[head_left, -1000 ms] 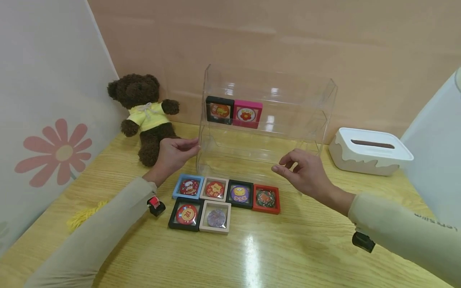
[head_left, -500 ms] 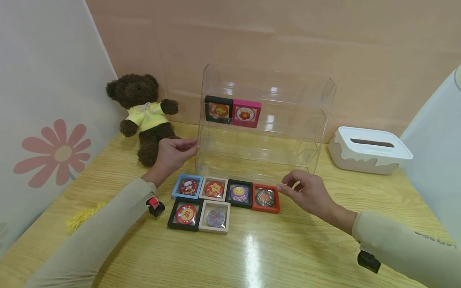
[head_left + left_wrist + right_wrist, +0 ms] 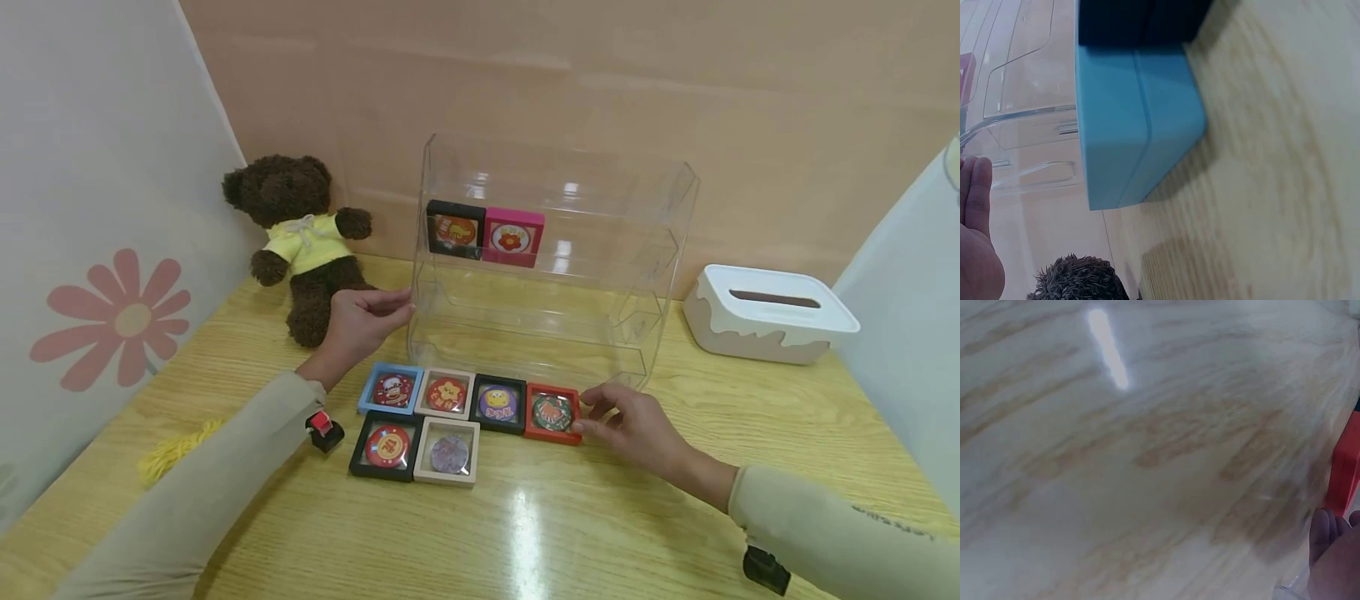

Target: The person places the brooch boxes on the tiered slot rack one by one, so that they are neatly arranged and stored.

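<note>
My left hand (image 3: 360, 325) touches the left side wall of a clear acrylic display rack (image 3: 555, 292) with its fingertips, fingers fairly straight. At the near right, my right hand (image 3: 630, 425) has thumb and fingers spread at the right edge of a red square frame (image 3: 552, 414) holding a green round badge. Beside that frame lie a black frame (image 3: 498, 404), a beige frame (image 3: 446, 394) and a blue frame (image 3: 391, 389), side by side. Nearer are a black frame (image 3: 386, 447) and a beige frame (image 3: 447, 453). A black frame (image 3: 455, 229) and a pink frame (image 3: 513, 237) stand on the rack.
A brown teddy bear (image 3: 300, 242) in a yellow top sits left of the rack. At the right stands a white-topped tissue box (image 3: 772, 312). Yellow yarn (image 3: 176, 450) lies by the left sleeve, and a pink wall closes off the back.
My right hand has come down and nearer, from in front of the rack to the red frame's right edge. My left hand stays at the rack; the frames have not moved.
</note>
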{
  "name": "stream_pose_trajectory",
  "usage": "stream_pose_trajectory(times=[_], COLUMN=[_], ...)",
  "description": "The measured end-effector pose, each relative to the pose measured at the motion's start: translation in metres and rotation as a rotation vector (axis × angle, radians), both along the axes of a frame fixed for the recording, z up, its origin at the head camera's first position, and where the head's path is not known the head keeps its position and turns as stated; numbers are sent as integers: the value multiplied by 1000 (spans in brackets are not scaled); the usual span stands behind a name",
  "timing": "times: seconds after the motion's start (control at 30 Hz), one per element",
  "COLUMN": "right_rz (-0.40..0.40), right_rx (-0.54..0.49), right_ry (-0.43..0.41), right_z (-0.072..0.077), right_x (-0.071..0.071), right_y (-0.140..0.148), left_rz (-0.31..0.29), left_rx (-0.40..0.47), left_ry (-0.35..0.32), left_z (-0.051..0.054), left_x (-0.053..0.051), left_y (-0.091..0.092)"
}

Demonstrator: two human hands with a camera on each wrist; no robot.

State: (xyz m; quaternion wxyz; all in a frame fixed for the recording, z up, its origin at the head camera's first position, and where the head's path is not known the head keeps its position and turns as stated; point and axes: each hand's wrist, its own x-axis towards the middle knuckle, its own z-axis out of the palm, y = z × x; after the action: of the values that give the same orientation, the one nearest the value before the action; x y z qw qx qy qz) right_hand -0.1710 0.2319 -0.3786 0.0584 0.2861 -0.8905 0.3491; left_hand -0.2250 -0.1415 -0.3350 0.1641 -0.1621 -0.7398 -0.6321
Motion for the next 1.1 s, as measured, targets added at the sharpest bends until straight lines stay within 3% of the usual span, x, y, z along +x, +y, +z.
stream_pose_trajectory(times=[0.77,1.1], right_rz=[14,59], right_rx=[48,29], right_ry=[-157,-125], right_z=[0,1], right_x=[3,1], right_y=[3,4], left_rz=[4,8], left_rx=[-6,-8], left_ry=[-9,-20], left_z=[-1,-2], left_x=[1,0], left_y=[0,-1])
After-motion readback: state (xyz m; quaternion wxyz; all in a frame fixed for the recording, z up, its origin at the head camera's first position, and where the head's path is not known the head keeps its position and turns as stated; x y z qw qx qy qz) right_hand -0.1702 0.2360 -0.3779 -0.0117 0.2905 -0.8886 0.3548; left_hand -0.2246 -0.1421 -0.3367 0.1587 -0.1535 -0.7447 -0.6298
